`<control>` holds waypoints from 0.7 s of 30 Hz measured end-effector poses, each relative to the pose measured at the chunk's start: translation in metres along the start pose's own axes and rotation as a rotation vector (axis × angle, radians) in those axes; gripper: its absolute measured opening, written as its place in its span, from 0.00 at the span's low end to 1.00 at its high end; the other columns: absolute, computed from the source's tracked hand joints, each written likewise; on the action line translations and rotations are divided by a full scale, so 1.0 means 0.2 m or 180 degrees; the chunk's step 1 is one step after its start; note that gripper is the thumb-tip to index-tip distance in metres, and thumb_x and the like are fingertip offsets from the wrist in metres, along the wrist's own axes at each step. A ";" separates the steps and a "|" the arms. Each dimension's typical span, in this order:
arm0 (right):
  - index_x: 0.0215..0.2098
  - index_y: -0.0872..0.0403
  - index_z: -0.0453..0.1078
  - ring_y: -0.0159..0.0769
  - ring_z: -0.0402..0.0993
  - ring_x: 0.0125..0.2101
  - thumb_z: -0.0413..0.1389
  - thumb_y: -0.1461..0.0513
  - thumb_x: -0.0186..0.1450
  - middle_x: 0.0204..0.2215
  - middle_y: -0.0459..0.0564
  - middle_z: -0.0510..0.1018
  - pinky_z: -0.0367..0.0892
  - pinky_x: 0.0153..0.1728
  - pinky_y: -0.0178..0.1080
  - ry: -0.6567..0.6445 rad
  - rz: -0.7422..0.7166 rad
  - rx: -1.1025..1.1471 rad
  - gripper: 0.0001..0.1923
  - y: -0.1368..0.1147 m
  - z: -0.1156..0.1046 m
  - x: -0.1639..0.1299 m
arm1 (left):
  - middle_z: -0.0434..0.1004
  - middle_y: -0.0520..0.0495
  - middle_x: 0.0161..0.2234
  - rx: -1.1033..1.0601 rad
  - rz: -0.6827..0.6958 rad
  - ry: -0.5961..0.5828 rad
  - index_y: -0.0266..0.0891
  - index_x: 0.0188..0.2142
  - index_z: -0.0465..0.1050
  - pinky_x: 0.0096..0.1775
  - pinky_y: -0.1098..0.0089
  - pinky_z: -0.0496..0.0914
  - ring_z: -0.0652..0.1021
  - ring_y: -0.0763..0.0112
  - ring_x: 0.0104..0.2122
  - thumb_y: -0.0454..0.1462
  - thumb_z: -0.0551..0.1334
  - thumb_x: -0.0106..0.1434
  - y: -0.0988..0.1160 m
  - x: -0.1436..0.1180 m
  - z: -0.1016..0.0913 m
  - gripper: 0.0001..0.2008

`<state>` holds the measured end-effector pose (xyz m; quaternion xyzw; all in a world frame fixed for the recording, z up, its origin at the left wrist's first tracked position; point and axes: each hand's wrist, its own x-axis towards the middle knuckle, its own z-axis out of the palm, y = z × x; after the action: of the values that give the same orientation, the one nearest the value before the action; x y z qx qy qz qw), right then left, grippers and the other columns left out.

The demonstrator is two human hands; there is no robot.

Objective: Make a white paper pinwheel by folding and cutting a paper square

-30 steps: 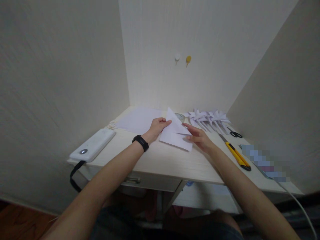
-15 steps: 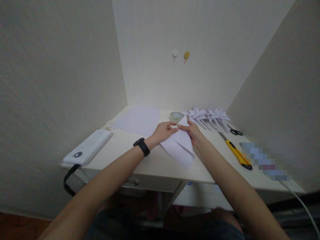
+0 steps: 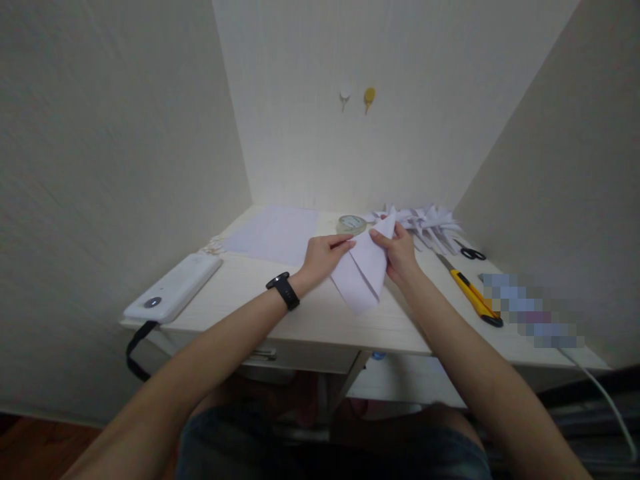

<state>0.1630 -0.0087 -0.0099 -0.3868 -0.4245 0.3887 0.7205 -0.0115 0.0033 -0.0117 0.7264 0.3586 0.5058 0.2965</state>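
Observation:
A folded white paper (image 3: 363, 273) lies on the pale wooden desk (image 3: 310, 317), pointed at its far end and narrowing toward me. My left hand (image 3: 324, 257), with a black band on the wrist, presses fingertips on the paper's left edge. My right hand (image 3: 397, 253) grips the paper's upper right flap near the tip. Both hands hold this same sheet.
A flat white sheet (image 3: 273, 233) lies at the back left, a tape roll (image 3: 351, 223) behind the hands. Several folded paper pieces (image 3: 430, 223) are piled at back right, with black scissors (image 3: 471, 253) and a yellow utility knife (image 3: 473, 300). A white power bank (image 3: 173, 288) sits at the left edge.
The paper went from a lifted, open triangle to a narrower folded shape lying flat. My right hand moved from its right corner up to the far tip; the view shifted slightly.

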 end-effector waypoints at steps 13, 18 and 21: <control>0.47 0.50 0.68 0.36 0.75 0.30 0.71 0.59 0.43 0.33 0.44 0.79 0.74 0.35 0.39 0.0206 -0.0017 0.0093 0.34 -0.01 0.00 0.00 | 0.82 0.45 0.46 0.0063 0.0152 0.0057 0.43 0.46 0.80 0.47 0.64 0.74 0.82 0.61 0.43 0.36 0.66 0.63 0.00 -0.03 0.02 0.12; 0.46 0.49 0.68 0.36 0.75 0.31 0.71 0.58 0.44 0.33 0.44 0.79 0.74 0.36 0.39 0.0112 -0.0044 0.0042 0.32 -0.01 0.00 0.01 | 0.82 0.45 0.45 -0.0107 0.0105 0.0042 0.43 0.45 0.81 0.48 0.63 0.74 0.81 0.61 0.44 0.37 0.66 0.62 0.00 -0.02 0.02 0.11; 0.42 0.50 0.69 0.36 0.75 0.30 0.70 0.58 0.45 0.31 0.44 0.78 0.74 0.36 0.40 0.0112 0.0062 0.0142 0.27 -0.03 0.00 0.01 | 0.82 0.45 0.44 -0.0123 0.0057 0.0084 0.41 0.44 0.81 0.48 0.63 0.74 0.82 0.61 0.44 0.37 0.66 0.62 0.01 -0.02 0.03 0.11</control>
<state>0.1659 -0.0088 -0.0044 -0.3815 -0.3992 0.3981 0.7325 -0.0073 -0.0005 -0.0140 0.7170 0.3461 0.5247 0.3012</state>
